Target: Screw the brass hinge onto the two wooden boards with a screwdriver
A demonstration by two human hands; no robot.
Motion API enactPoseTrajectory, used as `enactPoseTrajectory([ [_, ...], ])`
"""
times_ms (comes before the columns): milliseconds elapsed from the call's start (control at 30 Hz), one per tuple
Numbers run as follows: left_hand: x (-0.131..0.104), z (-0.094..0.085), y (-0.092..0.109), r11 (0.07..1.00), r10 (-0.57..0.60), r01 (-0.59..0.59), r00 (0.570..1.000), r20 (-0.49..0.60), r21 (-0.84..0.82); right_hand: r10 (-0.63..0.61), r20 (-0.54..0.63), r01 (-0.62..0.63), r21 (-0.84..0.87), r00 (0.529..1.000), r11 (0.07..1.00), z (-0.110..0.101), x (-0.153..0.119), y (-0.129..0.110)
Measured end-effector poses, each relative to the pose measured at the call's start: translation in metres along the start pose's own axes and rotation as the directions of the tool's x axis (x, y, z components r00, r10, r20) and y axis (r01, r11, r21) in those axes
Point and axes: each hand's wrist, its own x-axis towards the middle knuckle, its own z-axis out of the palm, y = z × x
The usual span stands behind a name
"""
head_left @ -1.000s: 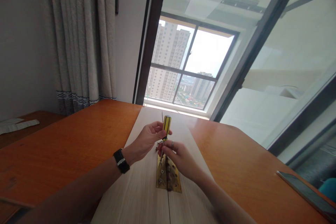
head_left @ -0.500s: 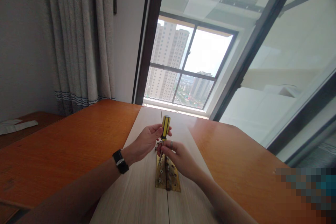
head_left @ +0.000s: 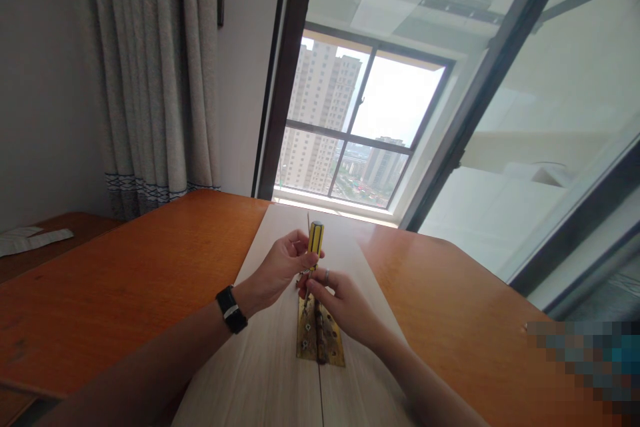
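Observation:
A screwdriver (head_left: 315, 239) with a yellow and black handle stands nearly upright over a brass hinge (head_left: 320, 345). My left hand (head_left: 283, 265) is closed around the handle's lower part, thumb across it. With its fingertips, my right hand (head_left: 340, 297) pinches the shaft just below the handle. The screwdriver's tip reaches down to the hinge's left leaf, where a few screws sit in the holes. Both leaves lie flat across the seam between two pale wooden boards (head_left: 273, 347). Small metal pieces partly show behind my fingers, too small to name.
The boards rest on an orange-brown wooden table (head_left: 200, 240). A grey curtain (head_left: 160, 80) hangs at the left, and a dark-framed glass door (head_left: 440, 140) stands beyond the table. White strips (head_left: 35, 240) lie on a lower surface at the far left.
My left thumb and fingers have shifted lower and wrapped further around the screwdriver handle. My right hand and the hinge stay in place.

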Motion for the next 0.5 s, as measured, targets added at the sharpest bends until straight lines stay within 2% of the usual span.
enactPoseTrajectory([
  [233, -0.0018, 0.0044, 0.0042, 1.000, -0.018, 0.018, 1.000, 0.013, -0.010, -0.016, -0.006, 0.016, -0.021, 1.000, 1.000, 0.0005, 0.0000, 0.0003],
  [367, 0.0003, 0.0015, 0.0017, 1.000, -0.005, 0.005, 1.000, 0.015, 0.010, -0.092, -0.027, 0.088, -0.125, 0.995, 0.988, 0.0012, -0.0008, 0.0022],
  [433, 0.0013, 0.0003, 0.0009, 1.000, 0.007, -0.007, 1.000, 0.015, 0.018, -0.145, -0.061, 0.131, -0.191, 0.988, 0.973, -0.0004, -0.0014, 0.0033],
  [500, 0.0018, 0.0003, 0.0011, 0.999, 0.035, -0.035, 0.999, 0.013, 0.021, -0.177, -0.141, 0.141, -0.237, 0.974, 0.961, -0.0042, -0.0030, 0.0045],
])
